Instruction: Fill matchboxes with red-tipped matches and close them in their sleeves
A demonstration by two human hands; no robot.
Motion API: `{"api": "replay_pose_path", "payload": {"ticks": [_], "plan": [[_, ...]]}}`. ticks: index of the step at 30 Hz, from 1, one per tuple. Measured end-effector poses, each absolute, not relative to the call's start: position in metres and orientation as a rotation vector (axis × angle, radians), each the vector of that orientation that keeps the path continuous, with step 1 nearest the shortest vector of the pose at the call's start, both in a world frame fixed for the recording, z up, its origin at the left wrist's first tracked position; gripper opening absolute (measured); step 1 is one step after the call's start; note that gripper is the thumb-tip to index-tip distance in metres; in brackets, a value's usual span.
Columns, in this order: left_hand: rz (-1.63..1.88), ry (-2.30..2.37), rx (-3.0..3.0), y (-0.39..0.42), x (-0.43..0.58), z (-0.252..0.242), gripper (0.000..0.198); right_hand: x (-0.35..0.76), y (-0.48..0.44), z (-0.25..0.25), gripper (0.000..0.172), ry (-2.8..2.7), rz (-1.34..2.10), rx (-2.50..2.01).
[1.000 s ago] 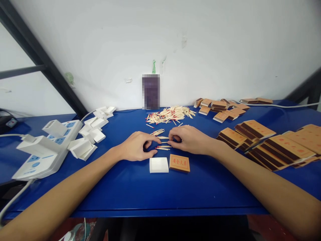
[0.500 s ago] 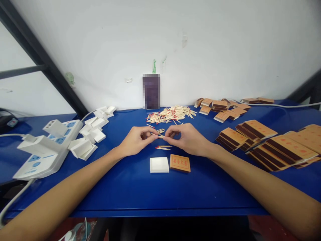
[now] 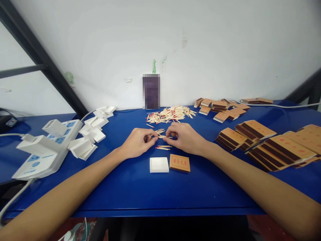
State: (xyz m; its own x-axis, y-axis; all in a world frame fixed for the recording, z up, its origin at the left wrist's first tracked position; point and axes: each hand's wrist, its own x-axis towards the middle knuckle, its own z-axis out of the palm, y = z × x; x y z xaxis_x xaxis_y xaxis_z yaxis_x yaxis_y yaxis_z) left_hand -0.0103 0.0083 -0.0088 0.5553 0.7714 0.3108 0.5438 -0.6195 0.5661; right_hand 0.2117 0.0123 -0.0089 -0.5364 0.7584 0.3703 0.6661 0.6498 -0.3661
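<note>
My left hand [image 3: 140, 143] is closed in a pinch, its thumb and index fingertips on the left end of a few matchsticks [image 3: 161, 136]. From the other side, my right hand [image 3: 185, 139] pinches at their right end, the fingertips partly hiding them. Just beyond the fingers lie more loose matchsticks [image 3: 159, 131]. A few red-tipped matchsticks [image 3: 164, 147] rest on the blue table [image 3: 140, 194] nearer to me. In front of them sit a white inner matchbox tray [image 3: 159, 165] and an orange matchbox cover [image 3: 180, 163] with red characters, side by side.
A big heap of matchsticks [image 3: 173, 114] lies near the wall. White matchbox trays [image 3: 86, 147] are piled on the left beside a power strip [image 3: 50, 150] with cables. Orange matchbox covers [image 3: 288, 147] are stacked at the right, with smaller ones [image 3: 222, 107] behind.
My right hand has shifted slightly, its thumb and index finger a little differently placed at the matchsticks. My left hand has lowered a touch and stays pinched. The boxes have not moved.
</note>
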Motion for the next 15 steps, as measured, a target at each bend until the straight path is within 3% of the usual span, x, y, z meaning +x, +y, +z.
{"api": "replay_pose_path", "payload": {"ticks": [8, 15], "plan": [[0.790, 1.090, 2.389, 0.009, -0.011, -0.011, 0.019, 0.209, 0.011, -0.009, 0.011, -2.394, 0.283, -1.150], [0.897, 1.028, 2.410, 0.006, -0.008, -0.006, 0.019, 0.201, 0.001, 0.002, 0.022, -2.058, 0.648, -1.138]]}}
